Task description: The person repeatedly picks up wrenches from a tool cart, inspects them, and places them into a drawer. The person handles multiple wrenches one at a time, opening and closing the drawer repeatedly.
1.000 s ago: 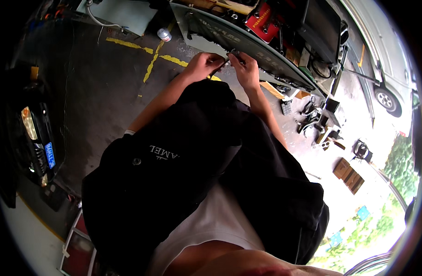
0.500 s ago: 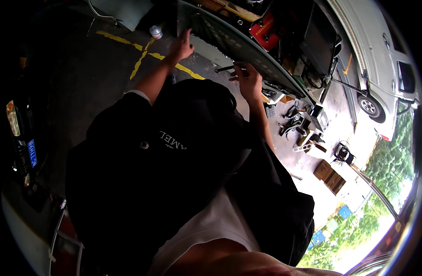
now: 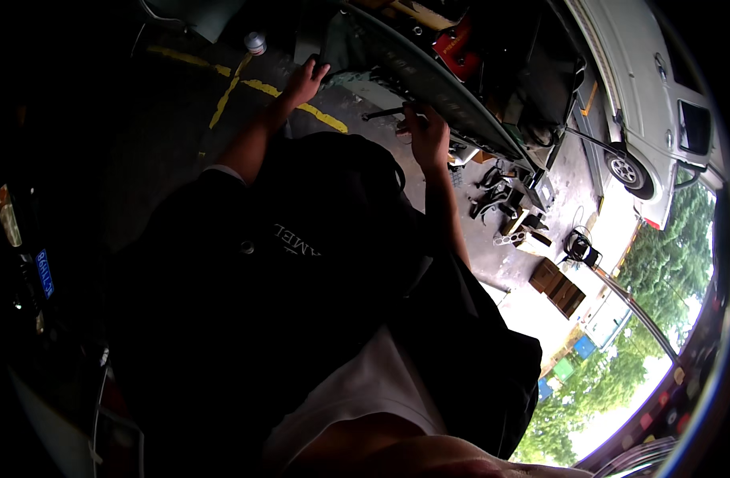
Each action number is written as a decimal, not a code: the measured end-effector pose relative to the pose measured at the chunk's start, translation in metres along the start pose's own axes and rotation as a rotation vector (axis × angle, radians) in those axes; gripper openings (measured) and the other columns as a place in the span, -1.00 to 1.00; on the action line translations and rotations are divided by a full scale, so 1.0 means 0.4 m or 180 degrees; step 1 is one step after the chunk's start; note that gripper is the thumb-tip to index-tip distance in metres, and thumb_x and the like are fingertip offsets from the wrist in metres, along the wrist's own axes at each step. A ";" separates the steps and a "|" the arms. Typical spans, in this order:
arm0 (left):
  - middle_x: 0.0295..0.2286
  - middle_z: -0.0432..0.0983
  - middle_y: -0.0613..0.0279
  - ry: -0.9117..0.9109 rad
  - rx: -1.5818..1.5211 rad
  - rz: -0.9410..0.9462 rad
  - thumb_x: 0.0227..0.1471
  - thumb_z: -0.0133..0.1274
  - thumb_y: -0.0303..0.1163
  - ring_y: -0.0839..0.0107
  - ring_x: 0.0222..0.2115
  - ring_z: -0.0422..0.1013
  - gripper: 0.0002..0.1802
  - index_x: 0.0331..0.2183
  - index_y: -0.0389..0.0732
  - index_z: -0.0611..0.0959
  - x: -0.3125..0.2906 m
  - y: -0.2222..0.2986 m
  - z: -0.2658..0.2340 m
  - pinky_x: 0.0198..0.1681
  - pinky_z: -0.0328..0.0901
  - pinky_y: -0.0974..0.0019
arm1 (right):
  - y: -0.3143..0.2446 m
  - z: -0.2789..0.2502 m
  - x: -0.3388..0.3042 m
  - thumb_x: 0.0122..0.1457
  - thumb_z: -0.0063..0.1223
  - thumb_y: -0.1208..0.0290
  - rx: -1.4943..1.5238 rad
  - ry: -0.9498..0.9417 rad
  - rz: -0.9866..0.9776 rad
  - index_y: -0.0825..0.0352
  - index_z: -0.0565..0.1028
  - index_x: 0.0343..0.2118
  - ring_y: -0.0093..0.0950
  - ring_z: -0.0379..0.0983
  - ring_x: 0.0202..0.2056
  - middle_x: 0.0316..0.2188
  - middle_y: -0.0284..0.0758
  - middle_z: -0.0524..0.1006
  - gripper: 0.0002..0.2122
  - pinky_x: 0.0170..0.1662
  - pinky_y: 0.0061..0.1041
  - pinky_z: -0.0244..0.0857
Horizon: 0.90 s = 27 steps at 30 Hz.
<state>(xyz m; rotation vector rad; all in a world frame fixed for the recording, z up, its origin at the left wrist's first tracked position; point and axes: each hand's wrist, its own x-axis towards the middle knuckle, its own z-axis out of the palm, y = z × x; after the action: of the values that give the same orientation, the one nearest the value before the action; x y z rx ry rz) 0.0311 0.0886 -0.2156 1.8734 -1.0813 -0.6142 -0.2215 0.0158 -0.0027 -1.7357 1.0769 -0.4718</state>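
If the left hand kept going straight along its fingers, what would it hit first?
The left hand would likely meet the grey panel first, near its left end; depth is unclear.

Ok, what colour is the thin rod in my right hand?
The thin rod looks nearly black, best seen in the head view.

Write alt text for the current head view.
A person's right hand holds a slim dark tool beside a long dark panel; the left hand, fingers apart, is near the panel's far-left end. A light-coloured vehicle stands at right.
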 end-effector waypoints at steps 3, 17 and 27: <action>-0.41 0.50 -0.16 -0.0038 -0.0435 0.0280 0.22 -0.06 -0.10 -0.10 -0.39 0.46 -0.59 -0.15 -0.29 0.39 -0.052 -0.031 0.003 -0.41 0.30 0.02 | 0.011 0.018 0.020 0.20 0.06 0.44 -0.0085 -0.0121 0.0006 0.53 0.50 -0.25 -0.50 0.57 -0.50 -0.47 -0.21 0.59 -0.79 -0.45 -0.52 0.46; -0.42 0.49 -0.19 -0.0064 -0.0510 0.0225 0.21 -0.03 -0.12 -0.14 -0.36 0.46 -0.57 -0.15 -0.34 0.39 -0.122 0.032 -0.042 -0.37 0.30 0.03 | 0.021 0.096 0.163 0.17 0.09 0.36 -0.0593 -0.0520 -0.0445 0.38 0.56 -0.25 -0.52 0.58 -0.51 -0.58 -0.29 0.59 -0.81 -0.38 -0.52 0.43; -0.40 0.48 -0.24 0.0072 -0.0397 0.0071 0.22 -0.07 -0.09 -0.14 -0.34 0.45 -0.51 -0.12 -0.38 0.38 -0.148 0.078 -0.050 -0.33 0.29 0.03 | 0.016 0.097 0.215 0.16 0.09 0.38 -0.0905 -0.0777 -0.0466 0.41 0.55 -0.22 -0.48 0.59 -0.45 -0.44 -0.21 0.61 -0.79 -0.34 -0.47 0.43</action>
<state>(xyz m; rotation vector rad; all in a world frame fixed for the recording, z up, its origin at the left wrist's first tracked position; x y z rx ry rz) 0.0027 0.1405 -0.1786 1.7548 -1.0247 -0.6317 -0.1508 -0.0353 -0.0390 -2.0718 0.8769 -0.1938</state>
